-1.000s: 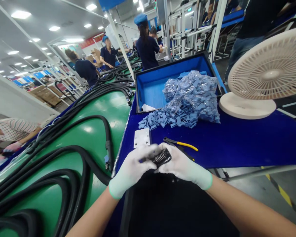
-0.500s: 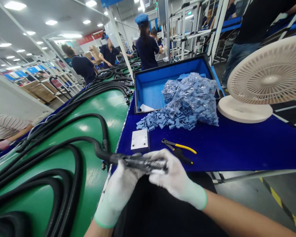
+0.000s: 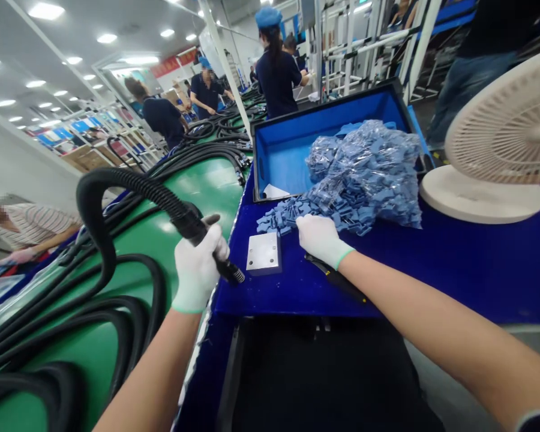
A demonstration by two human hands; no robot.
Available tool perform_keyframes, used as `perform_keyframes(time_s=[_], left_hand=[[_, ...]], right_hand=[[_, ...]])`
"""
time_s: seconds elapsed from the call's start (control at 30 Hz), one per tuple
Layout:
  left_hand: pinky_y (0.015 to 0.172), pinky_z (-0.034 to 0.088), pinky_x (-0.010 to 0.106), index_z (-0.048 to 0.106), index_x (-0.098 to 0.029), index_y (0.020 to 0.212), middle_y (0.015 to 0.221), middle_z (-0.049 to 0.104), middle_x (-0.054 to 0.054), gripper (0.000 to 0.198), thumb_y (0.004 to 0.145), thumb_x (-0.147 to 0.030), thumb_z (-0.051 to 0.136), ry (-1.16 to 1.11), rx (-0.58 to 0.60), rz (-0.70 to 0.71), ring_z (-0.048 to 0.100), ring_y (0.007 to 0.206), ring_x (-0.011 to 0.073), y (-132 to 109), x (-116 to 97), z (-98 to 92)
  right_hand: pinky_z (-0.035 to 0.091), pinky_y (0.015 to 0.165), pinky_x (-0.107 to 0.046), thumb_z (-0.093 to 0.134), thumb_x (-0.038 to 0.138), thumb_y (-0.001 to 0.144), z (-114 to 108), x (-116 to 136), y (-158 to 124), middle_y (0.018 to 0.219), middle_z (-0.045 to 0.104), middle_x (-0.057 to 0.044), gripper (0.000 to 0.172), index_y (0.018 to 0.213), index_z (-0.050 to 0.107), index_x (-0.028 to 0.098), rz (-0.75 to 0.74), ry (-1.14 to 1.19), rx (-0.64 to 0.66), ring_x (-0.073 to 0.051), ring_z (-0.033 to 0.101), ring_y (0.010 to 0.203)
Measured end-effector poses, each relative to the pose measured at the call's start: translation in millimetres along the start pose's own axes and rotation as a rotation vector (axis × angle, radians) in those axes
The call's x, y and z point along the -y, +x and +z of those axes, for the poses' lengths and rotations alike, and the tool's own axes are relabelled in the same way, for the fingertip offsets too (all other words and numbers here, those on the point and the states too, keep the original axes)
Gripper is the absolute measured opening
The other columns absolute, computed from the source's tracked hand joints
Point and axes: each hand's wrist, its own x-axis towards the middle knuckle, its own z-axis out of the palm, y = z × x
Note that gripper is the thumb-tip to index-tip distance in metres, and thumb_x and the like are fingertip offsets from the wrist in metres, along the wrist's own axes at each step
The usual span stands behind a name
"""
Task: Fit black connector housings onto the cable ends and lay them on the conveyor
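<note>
My gloved left hand (image 3: 200, 258) is wrapped round the fitting end of a black corrugated hose (image 3: 148, 192), whose threaded tip points down at the blue table. Just left of a square metal block (image 3: 263, 252) is that tip. My gloved right hand (image 3: 319, 237) reaches to the near edge of a pile of small blue plastic pieces (image 3: 283, 215), its fingers curled together; whatever is between them is hidden. Partly under my right hand and forearm lies a pair of pliers (image 3: 342, 285), with one dark handle showing.
A blue crate (image 3: 279, 159) stands behind the pile, with a clear bag of blue pieces (image 3: 373, 174) leaning over its edge. At right is a beige fan (image 3: 486, 195). More black hoses (image 3: 135, 324) cover the green conveyor (image 3: 198, 192). Several people are farther back.
My right hand has let go of the hose end and moved forward to the blue pieces. My left hand has shifted left with the hose, which now arches higher. My view has turned slightly left.
</note>
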Motion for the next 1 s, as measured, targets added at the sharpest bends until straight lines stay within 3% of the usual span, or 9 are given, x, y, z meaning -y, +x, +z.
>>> perform_keyframes(time_s=[0.13,0.27,0.43,0.53,0.7,0.83,1.0], left_hand=[[0.049,0.042,0.025,0.064,-0.015,0.118,0.06,0.047,-0.004,0.035,0.09,-0.033,0.073,0.13,0.03,0.098,0.044,0.048,0.0111,25.1,12.2,12.2],[0.049,0.043,0.025,0.065,-0.015,0.115,0.058,0.05,-0.004,0.033,0.09,-0.034,0.073,0.194,0.032,0.118,0.046,0.048,0.0122,33.9,24.0,20.1],[0.048,0.042,0.024,0.065,-0.015,0.113,0.057,0.05,-0.004,0.032,0.09,-0.035,0.073,0.232,0.021,0.073,0.046,0.047,0.0123,32.0,36.2,22.1],[0.047,0.04,0.024,0.064,-0.016,0.11,0.057,0.051,-0.004,0.03,0.089,-0.036,0.072,0.275,-0.013,0.062,0.047,0.047,0.013,30.7,39.3,22.8],[0.056,0.045,0.026,0.066,-0.015,0.111,0.061,0.06,0.0,0.029,0.091,-0.036,0.068,0.393,0.037,0.052,0.055,0.056,0.0153,34.3,34.9,19.3],[0.07,0.05,0.028,0.068,-0.013,0.112,0.076,0.068,0.005,0.032,0.09,-0.037,0.07,0.442,0.043,0.056,0.063,0.072,0.0181,39.3,36.1,13.0],[0.069,0.052,0.029,0.065,-0.014,0.118,0.08,0.068,0.005,0.039,0.089,-0.038,0.071,0.326,0.065,0.009,0.063,0.072,0.0187,42.0,44.2,12.0]], right_hand=[[0.052,0.088,-0.04,0.058,0.013,0.085,0.8,-15.2,-4.2,0.106,0.07,-0.016,0.022,0.099,0.075,0.014,-0.089,0.095,-0.015,-0.031,0.069,0.096],[0.049,0.096,-0.024,0.056,0.001,0.081,-0.5,-25.7,1.4,0.114,0.071,-0.005,0.038,0.103,0.079,0.021,-0.207,0.243,0.015,-0.018,0.067,0.104],[0.05,0.093,-0.031,0.068,0.022,0.088,-10.0,-23.3,1.7,0.111,0.073,-0.009,0.028,0.114,0.077,0.016,-0.212,0.416,-0.009,-0.024,0.067,0.103],[0.049,0.09,-0.03,0.069,0.019,0.086,-22.6,-7.7,-2.7,0.109,0.073,-0.007,0.027,0.112,0.077,0.016,-0.262,0.533,0.003,-0.022,0.066,0.1],[0.044,0.072,-0.027,0.063,0.024,0.09,-30.0,40.5,-1.4,0.087,0.07,-0.003,0.012,0.09,0.072,0.015,-0.438,0.673,0.221,-0.016,0.062,0.077],[0.033,0.06,-0.027,0.063,0.026,0.088,-19.3,71.3,15.2,0.066,0.057,0.001,0.022,0.069,0.058,0.015,-0.444,0.689,0.28,-0.012,0.049,0.061],[0.029,0.055,-0.025,0.07,0.038,0.082,-2.0,76.3,38.6,0.058,0.043,0.005,0.035,0.062,0.052,0.016,-0.44,0.78,0.396,-0.009,0.04,0.056]])
